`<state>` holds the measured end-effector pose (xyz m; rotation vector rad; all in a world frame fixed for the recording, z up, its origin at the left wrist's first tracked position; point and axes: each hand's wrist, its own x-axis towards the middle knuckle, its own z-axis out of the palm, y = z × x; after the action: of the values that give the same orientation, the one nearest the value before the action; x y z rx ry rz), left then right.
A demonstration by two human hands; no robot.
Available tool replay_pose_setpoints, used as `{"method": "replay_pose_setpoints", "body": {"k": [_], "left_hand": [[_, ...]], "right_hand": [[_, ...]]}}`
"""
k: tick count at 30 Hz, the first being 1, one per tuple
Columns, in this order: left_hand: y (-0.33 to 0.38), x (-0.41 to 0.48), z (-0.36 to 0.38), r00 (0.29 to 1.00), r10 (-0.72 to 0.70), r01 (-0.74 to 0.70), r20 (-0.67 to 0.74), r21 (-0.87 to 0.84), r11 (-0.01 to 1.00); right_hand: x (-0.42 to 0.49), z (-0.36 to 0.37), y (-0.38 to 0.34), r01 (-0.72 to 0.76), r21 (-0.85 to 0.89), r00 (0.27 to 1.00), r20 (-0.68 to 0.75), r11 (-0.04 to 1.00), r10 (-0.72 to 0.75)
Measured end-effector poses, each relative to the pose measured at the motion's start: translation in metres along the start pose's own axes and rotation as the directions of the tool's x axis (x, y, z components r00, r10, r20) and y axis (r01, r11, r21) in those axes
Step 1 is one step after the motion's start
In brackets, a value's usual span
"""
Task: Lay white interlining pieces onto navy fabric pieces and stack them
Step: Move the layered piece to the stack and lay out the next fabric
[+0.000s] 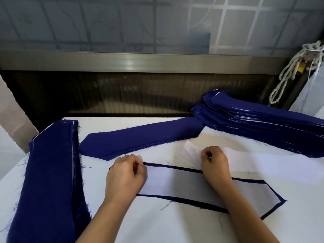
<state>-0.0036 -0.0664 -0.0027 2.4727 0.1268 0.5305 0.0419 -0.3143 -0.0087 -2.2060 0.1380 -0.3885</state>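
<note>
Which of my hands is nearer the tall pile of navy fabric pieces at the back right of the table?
Right. The right hand lies in front and left of the tall navy fabric pile; the left hand is farther left.

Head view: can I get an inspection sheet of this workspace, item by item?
Surface: white table, partly covered by fabric.
Job's things: white interlining lies on a navy piece in front, navy border showing; bare navy piece behind it; navy stack at left; taller navy stack at back right; loose interlining pieces at right.
Clutter: loose threads on the table.
Hands: left hand pinches the navy piece's left end; right hand pinches at the loose interlining pieces.
Cables: nothing seen; a white rope hangs at right.
Surroundings: metal window rail, frosted pane, cardboard at left.
</note>
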Motion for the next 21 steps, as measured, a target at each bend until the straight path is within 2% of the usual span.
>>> {"method": "replay_pose_setpoints", "body": {"k": [6,11,14,16,18,21], "left_hand": [[-0.001,-0.001,0.0,1.0,-0.002,0.002,0.001,-0.013,1.0],[-0.002,-0.002,0.001,1.0,0.001,-0.001,-0.011,-0.044,0.999],[-0.002,-0.003,0.0,0.999,0.04,-0.042,-0.014,-0.14,0.989],[0.002,-0.005,-0.001,0.997,0.077,-0.066,0.031,-0.274,0.959],[0.009,-0.009,-0.001,0.981,0.12,-0.045,0.154,-0.417,0.908],[0.017,-0.013,0.001,0.937,0.14,0.079,0.32,-0.585,0.807]], "right_hand": [[-0.002,-0.001,-0.003,0.045,-0.019,0.998,-0.051,0.999,-0.046],[-0.007,-0.001,-0.009,0.109,0.12,0.978,-0.19,0.987,-0.085],[-0.018,0.003,-0.019,0.347,-0.045,0.901,-0.261,0.937,-0.347],[-0.028,0.011,-0.028,0.497,-0.171,0.822,-0.22,0.851,-0.525],[-0.037,0.019,-0.039,0.587,-0.256,0.759,-0.154,0.768,-0.632],[-0.051,0.033,-0.052,0.675,-0.329,0.687,-0.045,0.66,-0.725]]}}
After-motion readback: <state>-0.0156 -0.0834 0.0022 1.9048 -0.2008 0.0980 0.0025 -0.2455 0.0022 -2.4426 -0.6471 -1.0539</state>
